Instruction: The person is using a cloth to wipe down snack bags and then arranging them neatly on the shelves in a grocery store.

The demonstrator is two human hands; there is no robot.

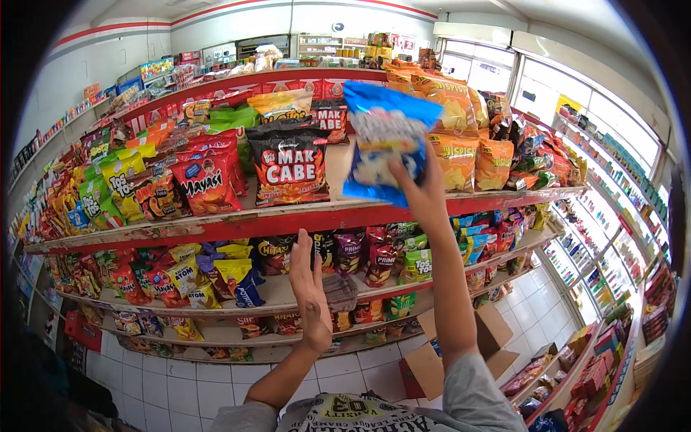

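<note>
My right hand point(424, 181) grips a shiny blue snack bag point(386, 135) by its lower right side, raised in front of the top shelf point(302, 213). The print on the bag is blurred. Left of it on that shelf stand black Mak Cabe bags point(289, 170), and to its right are orange and yellow Wispis bags point(453, 156). My left hand point(310, 294) is upright and holds nothing, its fingers pointing up with a gap between them. A dark knitted cloth point(339, 292) lies beside it on the second shelf, close to the wrist side.
Red Mayasi bags point(205, 183) and Tos Tos bags point(123, 178) crowd the top shelf's left side. Lower shelves hold more snacks, including Prime bags point(380, 264). An open cardboard box point(426, 370) sits on the white tiled floor point(356, 372), below my right arm. Another stocked shelf point(583, 372) runs along the right.
</note>
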